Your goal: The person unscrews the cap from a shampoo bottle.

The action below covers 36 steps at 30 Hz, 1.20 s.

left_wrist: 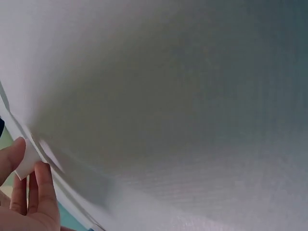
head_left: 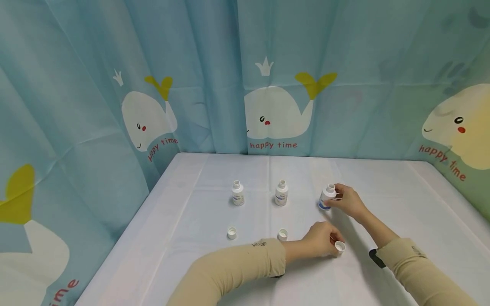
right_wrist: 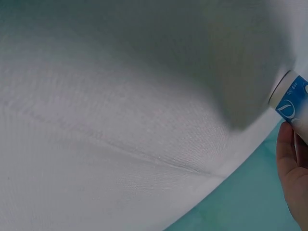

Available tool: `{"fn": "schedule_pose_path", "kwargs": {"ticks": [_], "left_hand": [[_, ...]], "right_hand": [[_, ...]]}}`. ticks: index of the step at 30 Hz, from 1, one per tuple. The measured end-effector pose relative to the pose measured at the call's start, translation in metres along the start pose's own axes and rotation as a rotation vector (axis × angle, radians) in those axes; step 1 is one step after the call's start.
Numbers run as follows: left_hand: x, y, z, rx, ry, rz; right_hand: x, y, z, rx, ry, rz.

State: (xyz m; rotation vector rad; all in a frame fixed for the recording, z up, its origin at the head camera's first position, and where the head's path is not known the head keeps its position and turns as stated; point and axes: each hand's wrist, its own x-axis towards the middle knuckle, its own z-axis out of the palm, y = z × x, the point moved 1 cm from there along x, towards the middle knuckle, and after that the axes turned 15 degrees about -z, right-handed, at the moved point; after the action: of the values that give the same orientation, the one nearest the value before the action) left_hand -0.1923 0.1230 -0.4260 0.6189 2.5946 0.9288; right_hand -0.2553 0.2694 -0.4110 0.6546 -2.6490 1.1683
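My right hand [head_left: 349, 203] grips a small white pill bottle [head_left: 328, 196] with a blue label, its mouth uncapped and tilted slightly to the right. In the right wrist view the bottle's blue label [right_wrist: 292, 102] shows beside the fingers. Nearer the front, my left hand [head_left: 321, 240] pinches a white bottle cap [head_left: 340, 247], hollow side up, close over the table. The left wrist view shows that cap [left_wrist: 30, 161] between thumb and fingers. Two more uncapped bottles stand upright, a left one [head_left: 238, 194] and a middle one [head_left: 281, 193].
Two white caps lie hollow side up in front of the standing bottles, one at left [head_left: 232, 233] and one in the middle [head_left: 283, 234], close behind the left sleeve [head_left: 237, 263]. A white cloth covers the table [head_left: 183, 255]. Blue whale-print curtains [head_left: 214, 85] hang behind it.
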Motion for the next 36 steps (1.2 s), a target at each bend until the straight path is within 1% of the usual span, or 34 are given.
{"fn": "schedule_pose_path", "kwargs": {"ticks": [2, 6, 14, 17, 24, 29, 36], "left_hand": [[0.0003, 0.0000, 0.0009, 0.028, 0.014, 0.004], [0.0009, 0.0010, 0.0003, 0.054, 0.041, 0.006], [-0.0003, -0.0012, -0.0022, 0.030, 0.055, 0.003], [-0.0005, -0.0015, -0.0021, 0.046, 0.054, -0.006], [0.0025, -0.0006, -0.0001, 0.065, 0.081, 0.034], [0.0030, -0.0006, -0.0003, 0.074, 0.079, 0.002], [0.0026, 0.0001, 0.0003, 0.085, 0.079, -0.037]], "right_hand": [[0.0000, -0.0001, 0.0002, -0.002, -0.003, 0.007], [0.0006, 0.0006, 0.0001, -0.019, -0.001, 0.002], [-0.0010, 0.0046, 0.0025, -0.031, -0.010, -0.024], [0.0001, 0.0041, 0.0014, -0.038, -0.027, -0.024], [0.0036, 0.0016, -0.0043, -0.042, -0.060, -0.004], [0.0054, 0.0015, -0.0037, -0.039, -0.086, 0.011], [0.0039, -0.0009, -0.0025, -0.035, -0.075, 0.008]]}}
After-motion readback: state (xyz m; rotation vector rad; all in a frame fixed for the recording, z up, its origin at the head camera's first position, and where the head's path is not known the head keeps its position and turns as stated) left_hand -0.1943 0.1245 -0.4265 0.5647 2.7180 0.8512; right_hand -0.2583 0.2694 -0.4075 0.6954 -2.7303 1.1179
